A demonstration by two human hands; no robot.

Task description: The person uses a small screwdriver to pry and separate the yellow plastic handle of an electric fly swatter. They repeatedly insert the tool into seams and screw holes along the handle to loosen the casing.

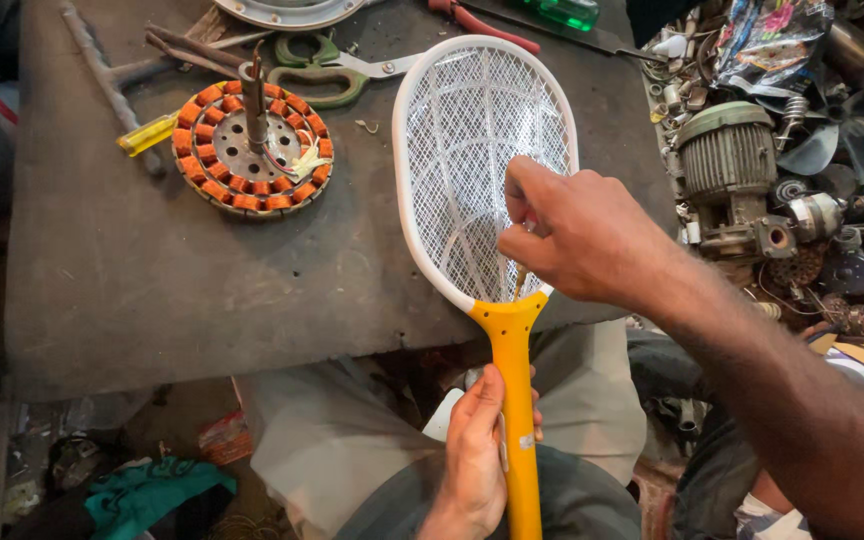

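a dark, worn table fills the upper left and centre of the frame, its near edge running across the middle. lying across that edge at centre is an electric fly-swatter racket, the largest thing in hand: a white oval frame with white mesh resting on the table, and a yellow handle that hangs off the edge down toward the lower centre. at the right edge of the frame a heap of scrap parts spills beside the table, with a grey ribbed motor standing among springs, fan blades and wrappers. on the table at upper left sits a round fan stator ringed with copper-orange coils, a steel shaft upright in its middle. just above it, at the top centre, lie green-handled scissors. the right hand comes in from the lower right and rests over the lower mesh, fingers pinched narrow on a small thin tool whose tip meets the racket's neck where white frame joins yellow. the left hand, at bottom centre, is wrapped closed around the yellow handle. below, at lower left, a teal cloth lies on the floor.
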